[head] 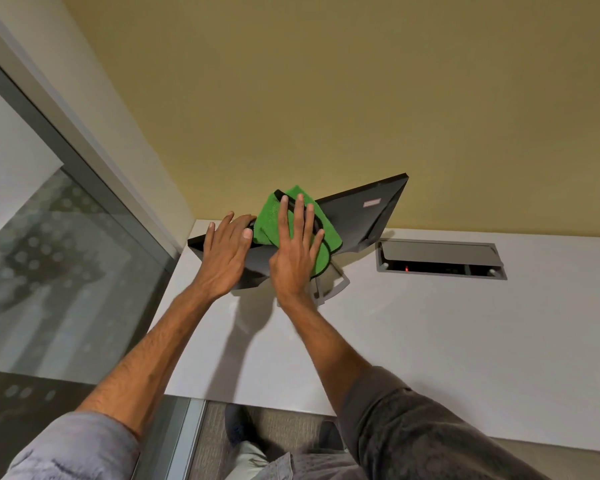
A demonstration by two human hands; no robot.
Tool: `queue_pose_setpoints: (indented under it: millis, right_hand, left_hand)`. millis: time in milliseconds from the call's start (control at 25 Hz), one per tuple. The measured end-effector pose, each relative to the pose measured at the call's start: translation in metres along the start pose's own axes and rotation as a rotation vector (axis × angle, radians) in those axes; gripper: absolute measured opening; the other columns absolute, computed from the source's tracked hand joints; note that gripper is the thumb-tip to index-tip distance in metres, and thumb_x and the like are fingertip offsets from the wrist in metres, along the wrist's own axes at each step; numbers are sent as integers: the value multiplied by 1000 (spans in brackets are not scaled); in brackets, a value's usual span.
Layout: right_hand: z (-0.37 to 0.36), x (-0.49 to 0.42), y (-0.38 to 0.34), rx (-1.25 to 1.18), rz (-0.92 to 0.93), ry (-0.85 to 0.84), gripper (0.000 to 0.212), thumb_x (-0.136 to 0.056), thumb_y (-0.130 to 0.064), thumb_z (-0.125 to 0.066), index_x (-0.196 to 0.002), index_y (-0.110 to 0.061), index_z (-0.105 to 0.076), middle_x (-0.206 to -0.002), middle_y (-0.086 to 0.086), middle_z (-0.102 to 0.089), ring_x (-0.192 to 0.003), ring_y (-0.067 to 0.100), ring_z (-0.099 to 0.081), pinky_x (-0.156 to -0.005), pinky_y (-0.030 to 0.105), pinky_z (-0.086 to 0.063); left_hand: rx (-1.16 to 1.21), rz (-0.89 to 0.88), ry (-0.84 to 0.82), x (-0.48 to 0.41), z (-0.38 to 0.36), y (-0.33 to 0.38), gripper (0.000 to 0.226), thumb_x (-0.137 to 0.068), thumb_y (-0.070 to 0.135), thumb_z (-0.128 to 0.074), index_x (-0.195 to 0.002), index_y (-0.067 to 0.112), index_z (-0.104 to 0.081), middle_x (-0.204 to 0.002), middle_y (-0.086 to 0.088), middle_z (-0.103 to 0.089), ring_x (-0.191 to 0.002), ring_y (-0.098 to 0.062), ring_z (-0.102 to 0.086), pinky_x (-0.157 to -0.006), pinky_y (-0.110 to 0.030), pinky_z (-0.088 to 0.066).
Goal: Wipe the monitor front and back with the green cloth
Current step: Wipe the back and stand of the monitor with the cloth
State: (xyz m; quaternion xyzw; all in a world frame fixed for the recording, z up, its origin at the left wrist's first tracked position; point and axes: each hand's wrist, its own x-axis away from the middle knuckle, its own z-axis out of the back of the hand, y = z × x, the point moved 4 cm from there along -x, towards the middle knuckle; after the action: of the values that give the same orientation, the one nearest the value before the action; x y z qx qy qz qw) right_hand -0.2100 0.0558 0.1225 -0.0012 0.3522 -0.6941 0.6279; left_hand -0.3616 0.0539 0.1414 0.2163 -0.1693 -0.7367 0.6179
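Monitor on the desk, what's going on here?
A person is cleaning the monitor, which is turned so its back panel faces them. The right hand presses the green cloth flat against the back panel. The left hand rests on the monitor beside it. An open cable box sits in the desk.

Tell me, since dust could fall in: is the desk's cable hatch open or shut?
Open: the cable hatch lid is tilted up, showing a dark cavity with a red light.
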Motion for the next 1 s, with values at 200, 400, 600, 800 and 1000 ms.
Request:
queue_pose_setpoints:
  millis: [200, 400, 600, 800, 1000]
  right_hand:
    - [14, -46, 55, 117, 40, -13, 113, -74, 8, -71, -168, -24, -18, -174, 0, -21, -163, 26, -10, -127, 64, -19]
    - [52, -90, 140, 128, -45, 32, 102, -74, 13, -67, -163, -21, -31, -168, 3, -34, -161, 28, -19, -124, 66, -27]
    - [81, -131, 217, -282, -306, 32, 93, -77, 18, -52, -161, -20, -38, -161, 3, -42, -151, 27, -38, -118, 57, -40]
    - [64, -88, 172, -451, -410, 162, 106, -79, 25, -46, -168, -26, -20, -176, -6, -15, -161, 20, -20, -119, 39, -44]
    - [27, -27, 73, -287, -199, 114, 106, -83, 17, -47, -170, -21, 0, -177, -3, 12, -164, 25, 3, -122, 51, -41]
  left_hand:
    - [36, -13, 25, -1, 3, -1, 70, -113, 58, -4, -164, 27, -41, -171, 4, -40, -166, -10, -10, -126, -20, 16]
    - [29, -43, 36, 5, 2, 3, 66, -115, 56, -6, -163, 27, -41, -170, 5, -40, -167, -11, -9, -130, -27, 12]
    - [-13, -32, 46, 3, -4, 4, 71, -112, 61, -2, -164, 27, -37, -172, 5, -35, -167, -11, -5, -133, -36, 12]
    - [-49, -25, 46, 7, -9, 5, 70, -111, 63, -2, -164, 28, -33, -174, 4, -30, -167, -12, -3, -133, -41, 12]
    - [-44, -9, 50, 4, -9, 4, 72, -111, 65, -2, -164, 28, -34, -174, 5, -31, -167, -11, -3, -134, -43, 11]
